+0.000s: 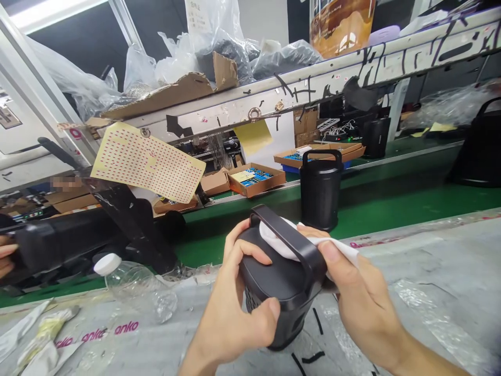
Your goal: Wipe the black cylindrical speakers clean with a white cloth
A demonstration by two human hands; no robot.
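A black speaker with a carrying handle [270, 282] stands slightly tilted on the plastic-covered bench in front of me. My left hand [238, 297] is wrapped round its left side, with the thumb on the near edge and the fingers over the top. On the right, my right hand [352, 287] pinches a white cloth [277, 240] against the handle's right end. Part of the cloth passes under the handle and lies on the speaker's top. The speaker's right side is partly hidden by my right hand.
Behind it, a second black speaker [321, 193] stands on the green conveyor belt [368, 198]. A clear plastic bottle [133, 282] lies at left, near crumpled gloves [47, 334]. Another person's hand [6, 256] shows at the left edge. A sticker sheet [146, 162] hangs from the shelf.
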